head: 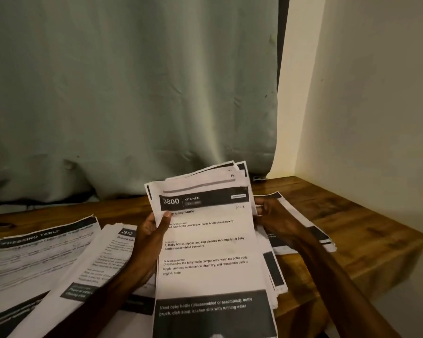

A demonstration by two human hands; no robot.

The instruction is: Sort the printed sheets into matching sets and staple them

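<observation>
Paper stack [206,254] | left hand [150,231] grips it; right hand [275,217] grips its right edge

Both our arms reach fwd, bare forearms coming in from the lower corners. Our L hand [149,236] is raised, thumb pressed flat on the front of the sheets [205,254], its other fingers hidden behind them. Our R hand [275,219] sits opposite at approx. the same height, back of hand up, fingertips [260,211] curled onto the sheets' right edge.
</observation>
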